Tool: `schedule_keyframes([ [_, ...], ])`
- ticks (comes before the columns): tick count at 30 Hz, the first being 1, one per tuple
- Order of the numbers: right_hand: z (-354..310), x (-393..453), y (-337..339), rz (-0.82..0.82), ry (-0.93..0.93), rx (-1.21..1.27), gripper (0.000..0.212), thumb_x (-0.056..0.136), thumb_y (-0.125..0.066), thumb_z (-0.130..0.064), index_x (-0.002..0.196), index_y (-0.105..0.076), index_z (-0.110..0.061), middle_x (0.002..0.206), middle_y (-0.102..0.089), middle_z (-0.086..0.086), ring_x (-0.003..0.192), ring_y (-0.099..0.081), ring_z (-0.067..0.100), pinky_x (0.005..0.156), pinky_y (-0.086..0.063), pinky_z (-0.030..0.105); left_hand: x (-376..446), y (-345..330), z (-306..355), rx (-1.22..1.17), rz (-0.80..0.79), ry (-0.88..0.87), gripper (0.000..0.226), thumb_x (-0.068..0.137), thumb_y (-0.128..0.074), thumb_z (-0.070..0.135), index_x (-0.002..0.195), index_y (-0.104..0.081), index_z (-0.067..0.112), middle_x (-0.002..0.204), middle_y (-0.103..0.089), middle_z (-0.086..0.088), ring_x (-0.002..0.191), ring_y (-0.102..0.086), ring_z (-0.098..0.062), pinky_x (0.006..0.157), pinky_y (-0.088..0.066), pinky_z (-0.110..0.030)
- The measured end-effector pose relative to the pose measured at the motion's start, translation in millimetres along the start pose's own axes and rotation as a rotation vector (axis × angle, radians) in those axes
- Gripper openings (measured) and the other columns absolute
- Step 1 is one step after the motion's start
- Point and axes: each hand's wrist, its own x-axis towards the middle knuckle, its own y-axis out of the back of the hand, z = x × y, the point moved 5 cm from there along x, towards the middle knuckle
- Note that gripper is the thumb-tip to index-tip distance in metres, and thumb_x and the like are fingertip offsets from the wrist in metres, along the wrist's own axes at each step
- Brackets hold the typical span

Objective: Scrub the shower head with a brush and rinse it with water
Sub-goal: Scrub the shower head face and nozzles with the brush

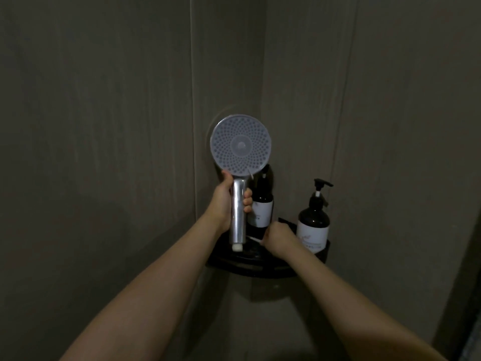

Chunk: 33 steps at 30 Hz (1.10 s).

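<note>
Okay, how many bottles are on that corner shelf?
2: one pump bottle at the corner shelf's right end, one dark bottle partly behind the shower head. Others may be hidden.

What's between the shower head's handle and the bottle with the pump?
In the head view, a second dark bottle stands between the shower head handle and the pump bottle. Lower down, the right hand is there too, on the shelf.

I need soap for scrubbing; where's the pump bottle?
In the head view, the pump bottle stands at the right of the black corner shelf, just beyond the right hand.
</note>
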Motion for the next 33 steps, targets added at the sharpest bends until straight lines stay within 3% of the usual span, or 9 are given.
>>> schedule_keyframes([
  [3, 0.1, 6.9, -7.4, -0.067, 0.032, -0.081, 0.026, 0.091, -0.054, -0.012, 0.065, -0.051, -0.008, 0.082, -0.057, 0.010, 0.078, -0.054, 0.020, 0.056, -0.040, 0.023, 7.4, -0.3, -7.5, -0.020, -0.003, 0.017, 0.059, 0.092, -0.019, 0.062, 0.090, -0.052, 0.013, 0.045, -0.044, 0.002, 0.037, -0.040, -0.006, 0.038, -0.031, -0.016],
  [6, -0.2, 5.0, -7.5, -0.096, 0.056, -0.115, 0.019, 0.087, -0.061, -0.017, 0.094, -0.064, 0.001, 0.102, -0.063, 0.016, 0.092, -0.061, 0.025, 0.072, -0.046, 0.029, 10.3, -2.7, -13.8, -0.040, -0.004, 0.031, 0.059, 0.092, -0.021, 0.062, 0.093, -0.053, 0.012, 0.046, -0.043, 0.002, 0.037, -0.039, -0.006, 0.038, -0.032, -0.016],
  [9, -0.4, -3.1, 1.4, 0.018, 0.109, -0.009, 0.023, 0.087, -0.061, -0.022, 0.091, -0.067, 0.000, 0.094, -0.066, 0.015, 0.076, -0.057, 0.019, 0.064, -0.043, 0.027, 8.3, -7.3, -16.8, -0.037, -0.003, 0.027, 0.059, 0.092, -0.020, 0.062, 0.094, -0.053, 0.013, 0.046, -0.044, 0.002, 0.038, -0.040, -0.006, 0.039, -0.032, -0.016],
  [13, -8.3, -22.4, 29.6, 0.218, 0.108, 0.689, 0.032, 0.097, -0.042, -0.018, 0.074, -0.061, -0.006, 0.066, -0.057, 0.007, 0.061, -0.052, 0.017, 0.055, -0.040, 0.025, -2.5, -19.3, -18.0, -0.065, -0.009, 0.018, 0.059, 0.091, -0.020, 0.063, 0.091, -0.052, 0.014, 0.045, -0.044, 0.002, 0.037, -0.039, -0.006, 0.039, -0.032, -0.016],
  [18, -9.2, -67.7, 35.2, -0.192, 0.003, 1.257, 0.035, 0.099, -0.031, -0.044, 0.100, -0.057, -0.020, 0.093, -0.065, 0.005, 0.087, -0.064, 0.021, 0.075, -0.054, 0.035, -26.8, -49.3, -19.7, -0.089, 0.028, -0.058, 0.056, 0.091, -0.027, 0.063, 0.087, -0.057, 0.016, 0.051, -0.048, 0.002, 0.043, -0.042, -0.008, 0.046, -0.038, -0.019],
  [23, 20.8, -123.1, 31.5, -0.213, 0.101, 1.219, 0.019, 0.099, -0.040, -0.027, 0.095, -0.055, -0.017, 0.088, -0.062, 0.005, 0.079, -0.061, 0.016, 0.084, -0.053, 0.039, -63.5, -78.7, -49.6, -0.014, 0.057, -0.048, 0.055, 0.093, -0.027, 0.059, 0.089, -0.058, 0.014, 0.056, -0.051, 0.001, 0.048, -0.047, -0.010, 0.049, -0.041, -0.021],
  [26, 47.9, -158.6, 24.3, -0.161, 0.110, 1.187, 0.023, 0.100, -0.038, -0.022, 0.087, -0.056, -0.013, 0.080, -0.060, 0.009, 0.072, -0.059, 0.020, 0.076, -0.052, 0.036, -90.5, -90.8, -80.6, 0.057, 0.092, -0.031, 0.037, 0.098, -0.036, 0.042, 0.096, -0.058, 0.011, 0.073, -0.058, -0.004, 0.065, -0.057, -0.014, 0.064, -0.050, -0.026],
  [29, 81.3, -190.0, 6.0, -0.109, 0.066, 0.974, 0.022, 0.098, -0.043, -0.027, 0.084, -0.057, -0.017, 0.089, -0.062, 0.013, 0.086, -0.061, 0.031, 0.085, -0.050, 0.047, -126.2, -105.4, -108.5, 0.130, 0.072, 0.003, 0.021, 0.099, -0.036, 0.023, 0.105, -0.053, 0.011, 0.085, -0.057, -0.005, 0.081, -0.056, -0.015, 0.080, -0.047, -0.031],
  [33, 113.8, -227.4, -20.8, -0.042, 0.030, 0.817, 0.021, 0.096, -0.046, -0.023, 0.078, -0.055, -0.018, 0.086, -0.059, 0.014, 0.083, -0.057, 0.028, 0.077, -0.045, 0.041, -169.7, -114.8, -141.5, 0.176, 0.119, 0.061, 0.018, 0.098, -0.037, 0.007, 0.093, -0.055, 0.010, 0.085, -0.057, -0.004, 0.081, -0.054, -0.013, 0.079, -0.045, -0.024],
])
